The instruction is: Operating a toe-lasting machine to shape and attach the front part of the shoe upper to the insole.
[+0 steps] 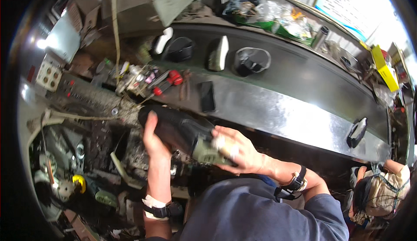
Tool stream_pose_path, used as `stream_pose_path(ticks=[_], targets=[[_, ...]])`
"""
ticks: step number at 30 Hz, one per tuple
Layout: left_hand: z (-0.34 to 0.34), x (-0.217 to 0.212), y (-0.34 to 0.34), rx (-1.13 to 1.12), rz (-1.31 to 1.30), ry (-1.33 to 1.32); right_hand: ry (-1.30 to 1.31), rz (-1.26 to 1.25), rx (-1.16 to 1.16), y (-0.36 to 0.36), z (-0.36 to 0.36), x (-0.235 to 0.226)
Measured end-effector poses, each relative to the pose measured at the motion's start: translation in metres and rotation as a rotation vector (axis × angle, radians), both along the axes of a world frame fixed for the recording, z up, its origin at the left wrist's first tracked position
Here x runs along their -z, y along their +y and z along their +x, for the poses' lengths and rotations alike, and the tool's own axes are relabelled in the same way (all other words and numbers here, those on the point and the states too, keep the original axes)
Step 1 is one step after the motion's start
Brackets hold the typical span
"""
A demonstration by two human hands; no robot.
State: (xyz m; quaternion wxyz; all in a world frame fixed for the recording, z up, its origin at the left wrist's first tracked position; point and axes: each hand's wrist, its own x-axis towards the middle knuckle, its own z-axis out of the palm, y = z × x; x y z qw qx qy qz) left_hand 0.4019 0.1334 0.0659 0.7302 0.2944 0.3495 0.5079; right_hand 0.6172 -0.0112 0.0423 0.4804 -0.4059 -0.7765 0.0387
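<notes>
Cluttered metal desk (pixel 278 110) | both hands, left (pixel 153 142) and right (pixel 236 149), wrapped around black power tool (pixel 180 130) | step: steadying it | next: probably firm two-handed grip.

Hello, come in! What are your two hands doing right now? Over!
Left hand grips the toe end of a black shoe. Right hand grips its grey heel end. Black phone lies beyond on the metal bench, apart.

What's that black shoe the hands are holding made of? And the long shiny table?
The black shoe looks like a woven or knit fabric upper: matte, finely textured. Its pale sole, gripped by the right hand, looks like rubber or foam, though that is uncertain. The left hand steadies the upper. The long bench looks like bare sheet metal: it gleams and reflects light.
</notes>
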Motion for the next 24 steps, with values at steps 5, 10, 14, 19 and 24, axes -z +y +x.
stream_pose_path(ticks=[5, 10, 14, 19, 24], targets=[[0.119, 0.098, 0.034, 0.460, -0.280, 0.207, 1.537, -0.914, 0.457, -0.011, 0.119, 0.065], [0.173, 0.120, 0.016, 0.670, -0.092, 0.502, 1.775, -0.606, 0.345, -0.099, 0.358, 0.157], [0.195, 0.152, 0.043, 0.685, 0.163, 0.833, 2.092, -0.148, 0.633, -0.142, 0.483, 0.186], [0.279, 0.157, 0.085, 0.777, 0.696, 1.135, 1.218, -0.562, 0.974, -0.142, 0.464, 0.223], [0.349, 0.179, 0.140, 0.683, 1.778, 1.369, 1.513, -0.710, 0.642, -0.066, 0.265, 0.224]])
